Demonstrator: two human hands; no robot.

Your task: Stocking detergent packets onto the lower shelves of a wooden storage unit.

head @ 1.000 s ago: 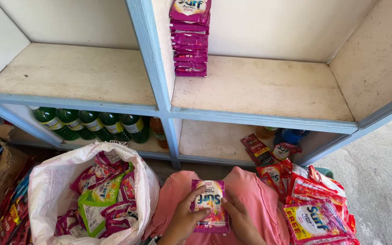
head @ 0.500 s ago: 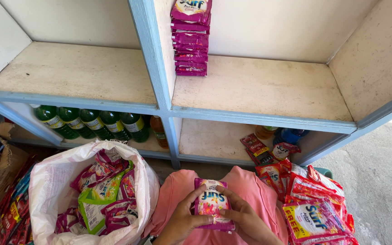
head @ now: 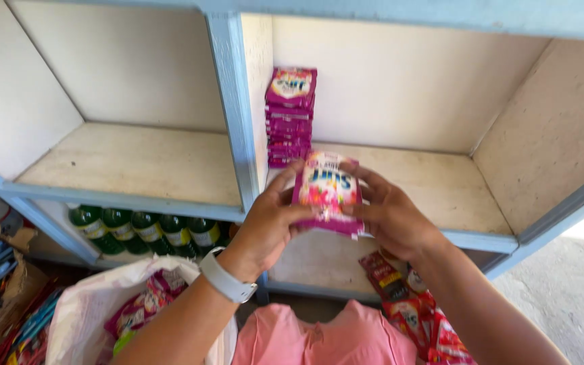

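Both hands are holding a small stack of pink sachets (head: 326,194) up at the centre of the frame, just in front of the blue front edge of the shelf (head: 441,196). The left hand (head: 268,226) is gripping the stack's left side, thumb on the face and fingers curled behind; a white wristband (head: 228,277) is sitting on that wrist, and the forearm is rising from the lower left. The right hand (head: 390,216) is pinching the right side, fingers spread along the top edge, its arm coming in from the lower right. Each grip is closed snugly on the sachets.

Behind them, in the upper middle, a pile of matching pink sachets (head: 290,115) is standing against the blue upright divider (head: 234,108), hard at the left wall of the right compartment. To the right of that pile the shelf board is lying bare all the way to the side wall. The left compartment (head: 130,162) is lying open too.

At lower left, green bottles (head: 147,230) are lining the lower shelf, and a white bag (head: 86,318) of packets is gaping open below. Red packets (head: 407,304) are lying at lower right.
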